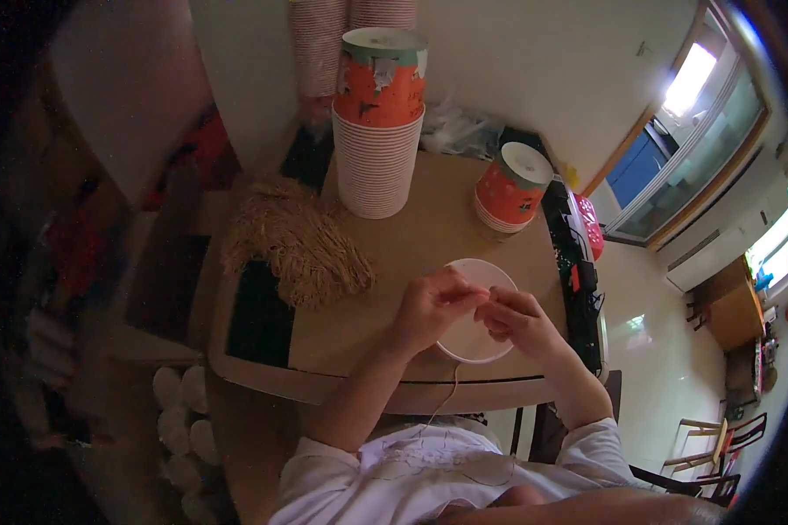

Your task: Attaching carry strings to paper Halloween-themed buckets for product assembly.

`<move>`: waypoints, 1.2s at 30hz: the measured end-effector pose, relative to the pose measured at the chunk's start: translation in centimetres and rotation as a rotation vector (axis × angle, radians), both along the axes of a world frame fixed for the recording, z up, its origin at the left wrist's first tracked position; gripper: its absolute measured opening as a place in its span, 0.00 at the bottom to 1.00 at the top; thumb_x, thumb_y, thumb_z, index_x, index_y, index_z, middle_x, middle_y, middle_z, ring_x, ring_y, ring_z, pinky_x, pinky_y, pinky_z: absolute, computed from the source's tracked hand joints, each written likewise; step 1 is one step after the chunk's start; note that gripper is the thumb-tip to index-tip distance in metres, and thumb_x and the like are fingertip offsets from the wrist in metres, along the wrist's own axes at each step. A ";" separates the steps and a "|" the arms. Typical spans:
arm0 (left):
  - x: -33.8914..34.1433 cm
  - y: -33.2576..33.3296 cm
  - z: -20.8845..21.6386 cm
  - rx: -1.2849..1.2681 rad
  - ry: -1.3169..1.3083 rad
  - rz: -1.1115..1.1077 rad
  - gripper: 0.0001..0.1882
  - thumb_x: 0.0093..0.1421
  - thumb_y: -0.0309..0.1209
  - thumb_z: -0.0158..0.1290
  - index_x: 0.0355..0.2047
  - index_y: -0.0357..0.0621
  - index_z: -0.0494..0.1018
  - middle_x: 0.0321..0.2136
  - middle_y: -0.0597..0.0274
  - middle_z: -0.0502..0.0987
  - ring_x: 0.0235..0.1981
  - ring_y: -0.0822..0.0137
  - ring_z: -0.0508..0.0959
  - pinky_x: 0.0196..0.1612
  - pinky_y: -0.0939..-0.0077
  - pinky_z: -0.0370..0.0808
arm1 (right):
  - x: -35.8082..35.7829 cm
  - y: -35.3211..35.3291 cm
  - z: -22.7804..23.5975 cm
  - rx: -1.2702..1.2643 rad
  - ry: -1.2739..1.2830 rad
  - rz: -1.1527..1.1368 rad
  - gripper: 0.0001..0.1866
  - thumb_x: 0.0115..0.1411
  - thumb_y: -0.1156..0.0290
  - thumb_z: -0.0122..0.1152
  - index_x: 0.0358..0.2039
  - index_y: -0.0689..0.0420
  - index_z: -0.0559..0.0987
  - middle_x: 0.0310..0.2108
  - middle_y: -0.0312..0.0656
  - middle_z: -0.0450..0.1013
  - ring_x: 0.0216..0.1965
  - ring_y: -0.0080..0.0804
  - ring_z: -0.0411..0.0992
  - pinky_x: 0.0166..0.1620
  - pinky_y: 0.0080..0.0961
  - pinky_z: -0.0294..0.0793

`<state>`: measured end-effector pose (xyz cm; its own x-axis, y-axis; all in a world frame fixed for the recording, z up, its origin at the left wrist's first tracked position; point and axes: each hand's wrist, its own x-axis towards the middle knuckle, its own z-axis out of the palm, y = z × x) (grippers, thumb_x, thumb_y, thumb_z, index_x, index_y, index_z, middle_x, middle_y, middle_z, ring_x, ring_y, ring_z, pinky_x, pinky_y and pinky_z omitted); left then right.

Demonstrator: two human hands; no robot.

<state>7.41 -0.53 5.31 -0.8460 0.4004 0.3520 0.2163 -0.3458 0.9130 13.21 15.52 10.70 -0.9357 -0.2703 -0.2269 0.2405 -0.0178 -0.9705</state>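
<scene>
Two hands, left hand (429, 306) and right hand (518, 319) pinching a thin straw strand (451, 394), trailing toward the lap, over white lid (481, 350)

White short-sleeved shirt (429, 472), forearms bare.

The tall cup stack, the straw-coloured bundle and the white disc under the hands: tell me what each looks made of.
Tall cup stack: likely paper, matte, with thin ribbed rims and an orange printed top cup. Straw-coloured bundle: dry fibre, perhaps raffia or straw, in loose frayed strands. White disc: smooth and matte, paper or plastic, cannot tell. Both hands pinch a thin thread.
</scene>
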 end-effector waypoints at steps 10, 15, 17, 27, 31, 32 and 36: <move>-1.8 1.9 -0.5 -0.455 0.398 0.357 0.04 0.54 0.24 0.47 0.25 0.38 0.64 0.24 0.53 0.67 0.28 0.51 0.70 0.29 0.63 0.68 | -3.8 0.7 -4.7 0.160 0.366 -0.233 0.03 0.57 0.74 0.53 0.31 0.58 0.70 0.20 0.29 0.66 0.23 0.13 0.61 0.25 0.13 0.60; -4.6 2.6 -4.0 -0.552 0.433 0.298 0.05 0.54 0.27 0.48 0.25 0.38 0.66 0.25 0.53 0.68 0.30 0.51 0.70 0.32 0.60 0.67 | -5.1 1.7 -6.1 0.417 0.525 -0.190 0.04 0.57 0.73 0.54 0.32 0.60 0.71 0.21 0.31 0.67 0.23 0.14 0.63 0.25 0.15 0.64; -5.6 2.4 -4.0 -0.590 0.436 0.243 0.04 0.53 0.26 0.49 0.26 0.38 0.68 0.26 0.53 0.69 0.31 0.52 0.70 0.33 0.60 0.67 | -5.1 1.5 -5.6 0.356 0.290 -0.217 0.06 0.57 0.71 0.54 0.32 0.59 0.71 0.22 0.32 0.68 0.23 0.15 0.64 0.25 0.16 0.66; -3.4 0.8 -5.6 -0.580 0.192 0.160 0.14 0.49 0.23 0.48 0.39 0.39 0.72 0.35 0.49 0.74 0.35 0.53 0.75 0.40 0.66 0.71 | -4.2 0.8 -8.1 0.001 -0.257 -0.285 0.13 0.60 0.63 0.50 0.40 0.57 0.71 0.33 0.35 0.71 0.35 0.23 0.71 0.32 0.18 0.72; -3.1 1.0 -6.7 -0.503 0.150 0.203 0.13 0.54 0.27 0.49 0.40 0.38 0.72 0.36 0.51 0.74 0.34 0.58 0.76 0.39 0.71 0.72 | -3.6 0.0 -6.7 0.053 -0.344 -0.313 0.13 0.60 0.63 0.50 0.41 0.58 0.71 0.37 0.36 0.70 0.38 0.24 0.70 0.36 0.20 0.72; -3.5 1.1 -7.4 -0.509 0.146 0.197 0.13 0.54 0.27 0.49 0.40 0.38 0.72 0.36 0.51 0.74 0.34 0.58 0.76 0.39 0.71 0.72 | -3.8 0.4 -7.8 -0.007 -0.290 -0.293 0.13 0.60 0.64 0.49 0.41 0.59 0.71 0.36 0.38 0.70 0.38 0.26 0.70 0.36 0.22 0.72; -6.0 1.4 -8.9 -0.295 0.026 0.093 0.11 0.58 0.24 0.44 0.40 0.37 0.72 0.36 0.55 0.76 0.36 0.69 0.76 0.39 0.77 0.71 | -3.9 0.6 -8.6 -0.071 -0.245 -0.271 0.13 0.60 0.65 0.48 0.42 0.59 0.70 0.36 0.38 0.70 0.37 0.27 0.70 0.36 0.23 0.71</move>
<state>1.40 0.92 -3.56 -0.8760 0.4100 0.2540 0.2589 -0.0445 0.9649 9.31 16.11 2.07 -0.8956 -0.0430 -0.4428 0.4430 -0.1779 -0.8787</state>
